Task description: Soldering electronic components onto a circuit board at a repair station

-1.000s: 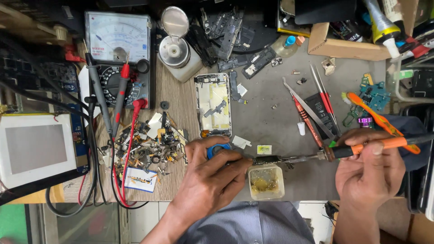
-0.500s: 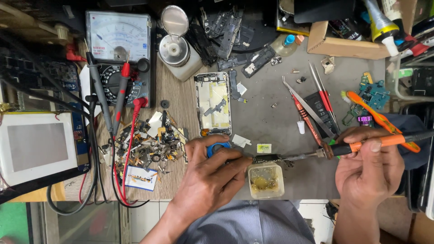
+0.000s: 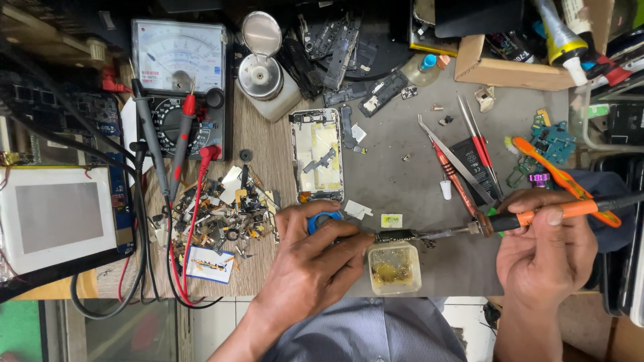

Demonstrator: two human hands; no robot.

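Right hand (image 3: 545,258) stays closed round orange soldering iron (image 3: 510,221), tip barely shifted, resting on small circuit board (image 3: 396,236); left hand (image 3: 315,258) keeps pinning board beside blue holder (image 3: 325,219); flux tub (image 3: 394,268) just below; work mid-joint.

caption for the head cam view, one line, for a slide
Right hand holds an orange-handled soldering iron to a small circuit board pinned by the left hand on a cluttered bench.

The soldering iron (image 3: 510,221) has a dull metal shaft and an orange and black plastic grip. The small tub (image 3: 394,268) looks like cloudy, glossy plastic. The bench (image 3: 265,161) shows matt wood grain beside a grey mat (image 3: 402,134), perhaps rubber. The tweezers (image 3: 456,161) are bright metal.
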